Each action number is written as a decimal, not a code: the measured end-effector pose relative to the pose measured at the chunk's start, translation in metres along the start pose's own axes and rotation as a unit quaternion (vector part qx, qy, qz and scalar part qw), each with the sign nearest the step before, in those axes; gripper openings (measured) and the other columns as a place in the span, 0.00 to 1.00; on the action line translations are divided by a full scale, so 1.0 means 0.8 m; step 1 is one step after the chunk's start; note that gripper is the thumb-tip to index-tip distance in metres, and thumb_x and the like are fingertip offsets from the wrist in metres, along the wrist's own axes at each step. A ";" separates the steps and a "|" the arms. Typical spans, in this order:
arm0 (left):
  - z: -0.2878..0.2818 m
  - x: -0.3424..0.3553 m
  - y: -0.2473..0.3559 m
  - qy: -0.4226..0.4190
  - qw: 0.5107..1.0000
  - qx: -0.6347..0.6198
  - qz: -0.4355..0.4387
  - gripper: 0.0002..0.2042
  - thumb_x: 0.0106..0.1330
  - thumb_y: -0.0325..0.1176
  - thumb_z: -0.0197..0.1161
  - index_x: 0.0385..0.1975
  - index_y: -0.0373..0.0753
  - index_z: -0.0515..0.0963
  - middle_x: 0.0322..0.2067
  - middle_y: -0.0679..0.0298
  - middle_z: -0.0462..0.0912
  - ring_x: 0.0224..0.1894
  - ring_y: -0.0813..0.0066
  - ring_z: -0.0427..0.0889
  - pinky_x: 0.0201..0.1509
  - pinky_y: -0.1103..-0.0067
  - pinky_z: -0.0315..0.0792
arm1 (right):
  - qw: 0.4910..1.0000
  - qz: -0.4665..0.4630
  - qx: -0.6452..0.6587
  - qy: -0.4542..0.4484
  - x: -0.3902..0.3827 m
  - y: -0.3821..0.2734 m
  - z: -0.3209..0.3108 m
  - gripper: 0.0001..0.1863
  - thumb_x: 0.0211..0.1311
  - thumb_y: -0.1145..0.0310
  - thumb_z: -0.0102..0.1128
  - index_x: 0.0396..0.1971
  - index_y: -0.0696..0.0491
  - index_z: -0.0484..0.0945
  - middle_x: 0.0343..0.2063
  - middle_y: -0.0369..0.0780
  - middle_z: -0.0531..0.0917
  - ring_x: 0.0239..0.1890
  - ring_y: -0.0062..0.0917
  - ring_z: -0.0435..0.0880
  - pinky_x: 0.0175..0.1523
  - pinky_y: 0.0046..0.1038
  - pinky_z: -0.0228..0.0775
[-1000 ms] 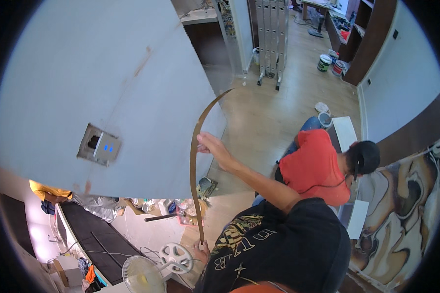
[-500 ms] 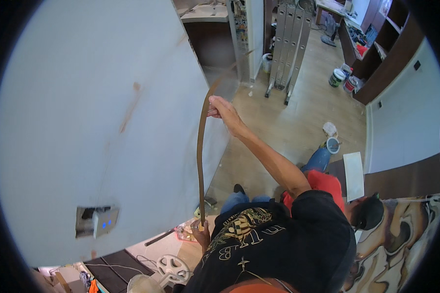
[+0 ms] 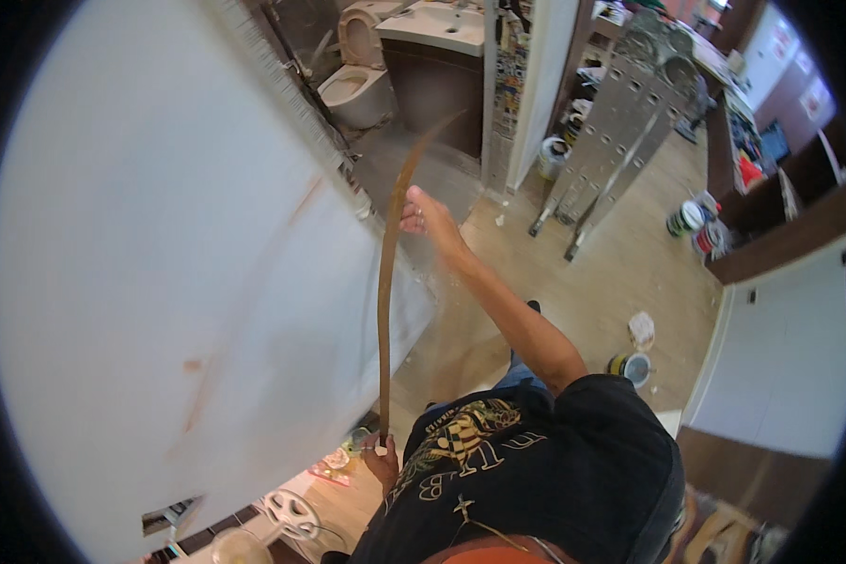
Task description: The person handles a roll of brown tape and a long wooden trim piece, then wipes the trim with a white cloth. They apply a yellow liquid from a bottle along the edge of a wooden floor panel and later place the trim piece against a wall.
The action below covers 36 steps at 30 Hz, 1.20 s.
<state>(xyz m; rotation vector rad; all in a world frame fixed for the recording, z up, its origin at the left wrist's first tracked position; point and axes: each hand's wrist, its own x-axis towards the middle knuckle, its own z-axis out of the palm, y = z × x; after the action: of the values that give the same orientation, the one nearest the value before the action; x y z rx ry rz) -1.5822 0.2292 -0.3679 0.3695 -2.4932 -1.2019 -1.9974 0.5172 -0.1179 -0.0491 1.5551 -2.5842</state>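
Observation:
A long, thin brown strip (image 3: 385,310) runs upright before me and curves to the right at its far end. My right hand (image 3: 428,221) is stretched forward, its thumb and fingers closed at the strip's right edge in the upper part. Low and close to my body, my left hand (image 3: 381,462) grips the near end. Part of the left hand's fingers is hard to make out. Just left of the strip stands a large pale wall panel (image 3: 141,282) with brown smears on it.
Ahead is a doorway with a toilet (image 3: 355,94) and a white sink (image 3: 437,25). A folded metal ladder (image 3: 611,141) stands on the floor to the right, near paint buckets (image 3: 686,218). A small bucket (image 3: 636,368) and a white wheel-shaped part (image 3: 291,515) lie closer.
My view has turned, bringing the toilet into sight, and the person in red has left it. Both hands keep hold of the strip, whose far end now curves further right.

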 end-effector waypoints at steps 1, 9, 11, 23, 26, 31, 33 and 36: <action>0.024 0.005 0.019 0.001 1.000 0.019 0.004 0.13 0.60 0.27 0.72 0.43 0.35 0.80 0.38 0.54 0.80 0.44 0.55 0.77 0.52 0.64 0.71 | 1.000 0.009 0.007 -0.012 0.024 -0.001 -0.020 0.29 0.72 0.40 0.50 0.48 0.53 0.80 0.39 0.36 0.83 0.41 0.21 0.81 0.52 0.26 0.70; 0.223 0.076 0.223 0.108 0.990 0.069 -0.056 0.11 0.61 0.27 0.72 0.41 0.36 0.79 0.37 0.55 0.79 0.42 0.56 0.78 0.48 0.66 0.73 | 0.993 0.082 0.003 -0.083 0.227 -0.092 -0.112 0.28 0.72 0.40 0.49 0.49 0.51 0.79 0.36 0.33 0.83 0.37 0.20 0.81 0.50 0.25 0.69; 0.263 0.107 0.263 0.111 0.989 0.081 -0.058 0.12 0.59 0.26 0.73 0.41 0.36 0.80 0.37 0.55 0.79 0.41 0.56 0.79 0.47 0.66 0.73 | 0.990 0.072 -0.015 -0.122 0.282 -0.120 -0.122 0.28 0.72 0.40 0.50 0.50 0.50 0.79 0.36 0.32 0.83 0.37 0.20 0.81 0.49 0.24 0.69; 0.495 0.479 0.364 0.219 0.974 0.056 -0.021 0.14 0.55 0.26 0.74 0.41 0.36 0.80 0.40 0.53 0.82 0.45 0.52 0.81 0.53 0.64 0.74 | 0.969 -0.063 -0.081 -0.223 0.694 -0.261 -0.050 0.34 0.69 0.35 0.50 0.50 0.54 0.79 0.42 0.38 0.84 0.39 0.24 0.83 0.48 0.28 0.70; 0.517 0.596 0.389 0.263 0.963 0.048 -0.018 0.13 0.55 0.27 0.75 0.39 0.35 0.81 0.41 0.53 0.83 0.46 0.52 0.82 0.54 0.63 0.75 | 0.958 -0.067 -0.095 -0.262 0.782 -0.295 0.008 0.38 0.68 0.34 0.50 0.52 0.59 0.76 0.48 0.43 0.81 0.45 0.31 0.81 0.54 0.34 0.71; 0.530 0.782 0.429 0.309 0.949 0.055 -0.006 0.13 0.56 0.29 0.75 0.39 0.36 0.81 0.41 0.54 0.83 0.47 0.53 0.82 0.52 0.64 0.76 | 0.938 -0.059 -0.117 -0.321 0.991 -0.335 0.104 0.36 0.70 0.35 0.46 0.54 0.56 0.75 0.43 0.41 0.81 0.45 0.30 0.79 0.56 0.35 0.71; 0.530 0.847 0.440 0.329 0.941 0.079 0.013 0.13 0.56 0.30 0.74 0.39 0.37 0.81 0.41 0.55 0.83 0.46 0.54 0.83 0.51 0.63 0.76 | 0.923 -0.055 -0.118 -0.363 1.100 -0.337 0.144 0.35 0.70 0.34 0.44 0.52 0.54 0.76 0.40 0.38 0.81 0.43 0.28 0.79 0.54 0.34 0.70; 0.521 0.940 0.465 0.366 0.926 0.093 0.000 0.13 0.56 0.30 0.75 0.39 0.37 0.81 0.40 0.56 0.83 0.45 0.55 0.83 0.50 0.63 0.77 | 0.928 -0.009 -0.074 -0.365 1.221 -0.348 0.224 0.26 0.68 0.39 0.57 0.39 0.50 0.79 0.25 0.34 0.80 0.27 0.23 0.81 0.37 0.30 0.76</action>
<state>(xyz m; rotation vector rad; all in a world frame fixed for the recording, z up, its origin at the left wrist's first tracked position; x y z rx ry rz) -2.4672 0.4634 -0.1691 0.7138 -1.9361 -0.6448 -2.9750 0.3680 0.1764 -0.9213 1.4193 -2.0564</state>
